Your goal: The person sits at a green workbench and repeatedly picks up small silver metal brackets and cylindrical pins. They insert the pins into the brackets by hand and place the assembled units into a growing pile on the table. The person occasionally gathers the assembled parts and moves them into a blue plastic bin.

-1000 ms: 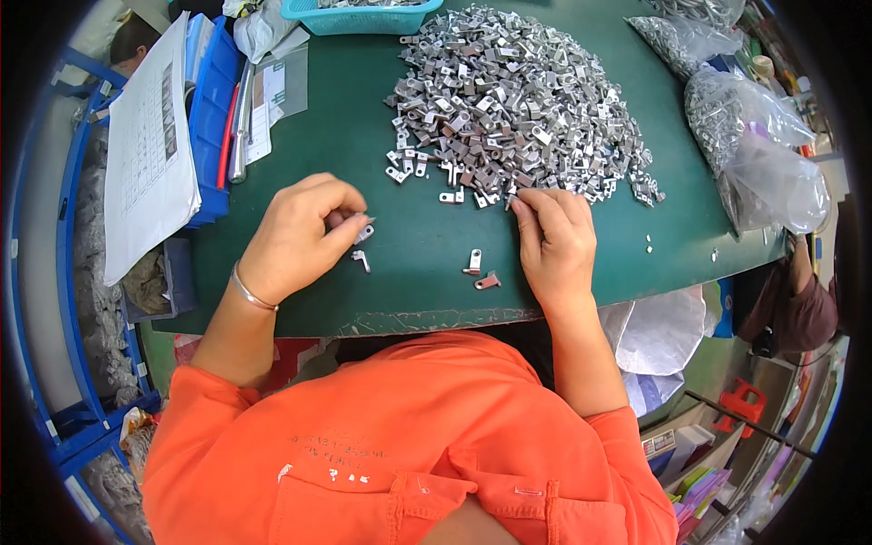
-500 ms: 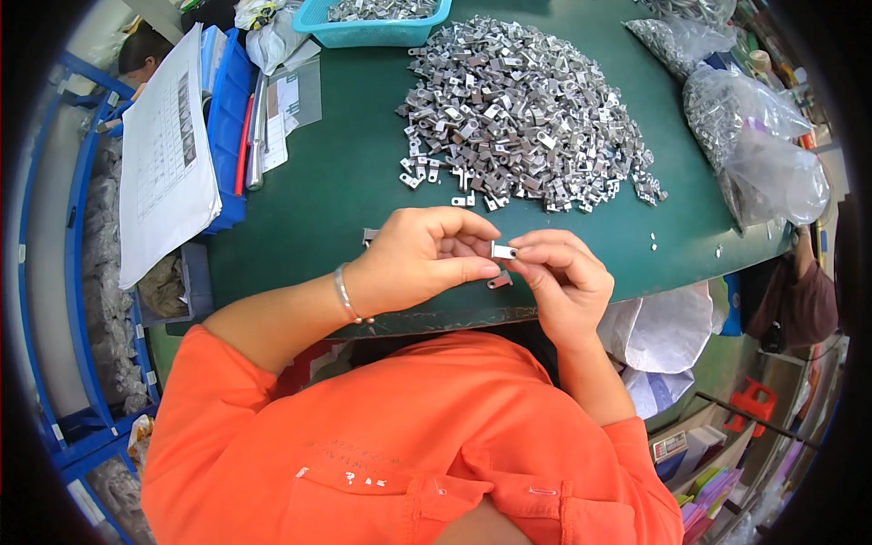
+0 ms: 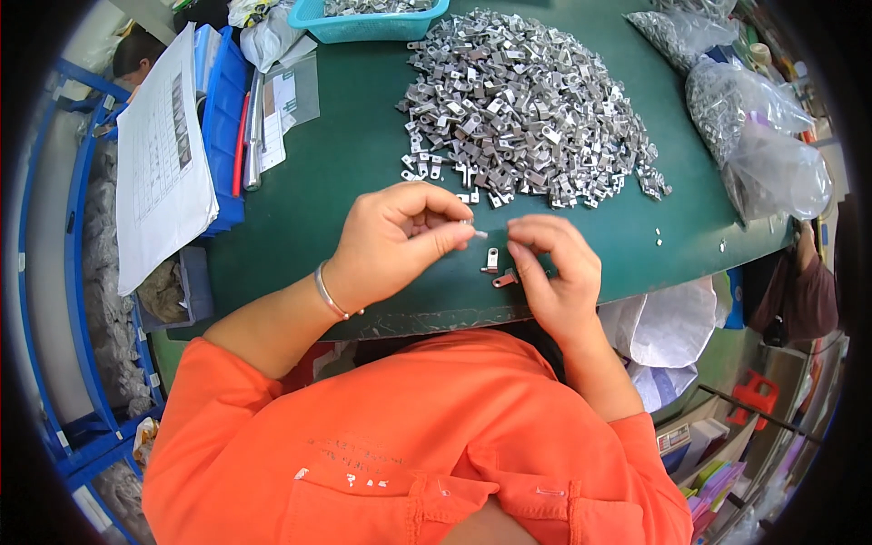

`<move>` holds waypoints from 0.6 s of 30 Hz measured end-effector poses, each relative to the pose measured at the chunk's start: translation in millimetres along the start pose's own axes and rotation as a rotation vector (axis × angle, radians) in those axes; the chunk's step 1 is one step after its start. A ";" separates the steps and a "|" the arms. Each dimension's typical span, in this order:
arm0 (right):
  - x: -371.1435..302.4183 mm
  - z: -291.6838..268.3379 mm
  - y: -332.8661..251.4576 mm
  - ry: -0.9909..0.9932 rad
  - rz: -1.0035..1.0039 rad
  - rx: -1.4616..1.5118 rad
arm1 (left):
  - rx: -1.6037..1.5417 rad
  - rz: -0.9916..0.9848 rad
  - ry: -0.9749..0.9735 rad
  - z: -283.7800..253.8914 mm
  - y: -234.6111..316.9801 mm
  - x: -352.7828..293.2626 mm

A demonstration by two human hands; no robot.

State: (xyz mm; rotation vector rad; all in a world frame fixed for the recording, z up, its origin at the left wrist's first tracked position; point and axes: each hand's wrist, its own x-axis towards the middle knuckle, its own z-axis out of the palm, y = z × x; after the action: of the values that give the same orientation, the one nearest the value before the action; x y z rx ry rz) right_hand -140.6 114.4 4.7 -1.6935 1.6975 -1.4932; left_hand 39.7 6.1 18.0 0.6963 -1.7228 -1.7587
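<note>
In my left hand [image 3: 391,241], thumb and forefinger are pinched on a small silver metal piece [image 3: 480,234], blurred and partly hidden by the fingertips. Across a short gap, my right hand [image 3: 559,271] hovers with bent fingers and thumb slightly apart, nothing visible between them. Just below the fingertips, a small metal bracket [image 3: 492,260] with a round hole lies on the green table. A second bracket [image 3: 504,279] lies close beside it, near the right thumb. Beyond both hands rises a large heap of similar metal brackets [image 3: 527,113].
A turquoise basket [image 3: 363,29] of small metal parts stands at the back. Clear plastic bags [image 3: 718,104] of metal parts line the right side. On the left are a blue tray [image 3: 227,136], paper sheets [image 3: 163,163] and a red pen [image 3: 242,150]. The table's near edge [image 3: 427,320] borders my body.
The bracket held between both hands has left my right fingers, and another bracket now lies on the table below them. My hands have moved apart; the left still pinches a small piece.
</note>
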 end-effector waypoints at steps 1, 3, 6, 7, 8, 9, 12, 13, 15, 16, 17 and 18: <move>6.1 0.0 -8.5 -0.009 0.102 0.119 | -0.039 -0.086 0.000 -1.2 1.5 1.4; 9.9 3.0 -4.9 -0.078 -0.011 0.144 | -0.131 -0.236 -0.019 0.9 2.0 1.5; 9.1 9.9 -9.4 -0.177 0.216 0.313 | -0.246 -0.286 -0.074 1.8 0.0 1.2; 6.1 9.2 -10.1 -0.174 0.293 0.391 | -0.273 -0.334 -0.070 2.7 -1.5 1.5; 5.3 9.0 -9.4 -0.172 0.371 0.468 | -0.300 -0.382 -0.068 3.2 -1.9 2.2; 6.7 8.8 -8.4 -0.168 0.390 0.511 | -0.298 -0.394 -0.070 2.8 -0.1 3.5; 1.0 8.4 -6.7 -0.160 0.455 0.608 | -0.305 -0.448 -0.082 3.7 0.8 1.7; 1.3 9.0 -6.8 -0.161 0.453 0.620 | -0.301 -0.453 -0.083 3.4 1.4 1.8; -0.3 8.1 -6.0 -0.159 0.455 0.631 | -0.317 -0.453 -0.085 3.6 -0.3 1.6; -1.6 8.7 -4.3 -0.154 0.456 0.634 | -0.318 -0.449 -0.091 3.9 -0.4 1.6; -2.8 9.0 -2.7 -0.149 0.458 0.637 | -0.319 -0.444 -0.097 4.5 -0.4 1.7; -4.0 8.4 -1.0 -0.154 0.458 0.637 | -0.320 -0.439 -0.104 5.1 -0.5 1.6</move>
State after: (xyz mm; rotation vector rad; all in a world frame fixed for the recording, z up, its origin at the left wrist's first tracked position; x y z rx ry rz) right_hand -132.3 114.5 0.4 -0.9793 1.2262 -1.4221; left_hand 34.9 8.6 17.7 0.8981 -1.3700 -2.3405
